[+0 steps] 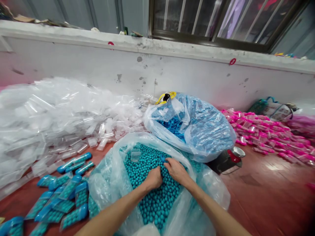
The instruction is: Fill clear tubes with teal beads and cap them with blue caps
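Both of my hands are down in an open clear plastic bag (108, 170) full of small teal balls (152, 200). My left hand (154, 178) is curled into the balls; whether it grips anything is hidden. My right hand (176, 170) rests beside it, fingers bent over a small blue piece (162, 159) at the balls' surface. An empty clear case (135, 154) lies on the balls near the bag's far side.
Filled teal cases with blue caps (61, 196) lie at the lower left. A heap of empty clear cases (54, 114) fills the left. A second bag of blue parts (194, 127) sits behind. A tin (228, 159) and pink filled cases (268, 137) are at right.
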`<action>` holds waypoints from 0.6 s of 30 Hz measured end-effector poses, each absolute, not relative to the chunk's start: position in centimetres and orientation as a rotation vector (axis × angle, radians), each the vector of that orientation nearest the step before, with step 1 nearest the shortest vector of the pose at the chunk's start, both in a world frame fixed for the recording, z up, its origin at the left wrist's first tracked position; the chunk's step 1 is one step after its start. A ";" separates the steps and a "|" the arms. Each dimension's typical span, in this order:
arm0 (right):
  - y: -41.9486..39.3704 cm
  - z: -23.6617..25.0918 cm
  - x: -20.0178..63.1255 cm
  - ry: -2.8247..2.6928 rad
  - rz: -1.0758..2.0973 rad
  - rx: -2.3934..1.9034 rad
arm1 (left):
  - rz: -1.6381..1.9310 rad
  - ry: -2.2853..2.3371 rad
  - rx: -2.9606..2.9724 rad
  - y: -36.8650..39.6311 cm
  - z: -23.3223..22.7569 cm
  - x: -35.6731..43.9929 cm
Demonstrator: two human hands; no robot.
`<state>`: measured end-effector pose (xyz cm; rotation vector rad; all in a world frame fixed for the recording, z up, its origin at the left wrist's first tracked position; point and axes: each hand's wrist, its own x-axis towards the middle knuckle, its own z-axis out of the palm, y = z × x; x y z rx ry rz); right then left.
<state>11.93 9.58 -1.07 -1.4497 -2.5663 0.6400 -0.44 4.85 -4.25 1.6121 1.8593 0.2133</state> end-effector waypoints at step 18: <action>11.0 -0.4 9.9 -2.688 0.580 -1.434 | 0.825 1.344 0.959 3.3 -3.5 -2.3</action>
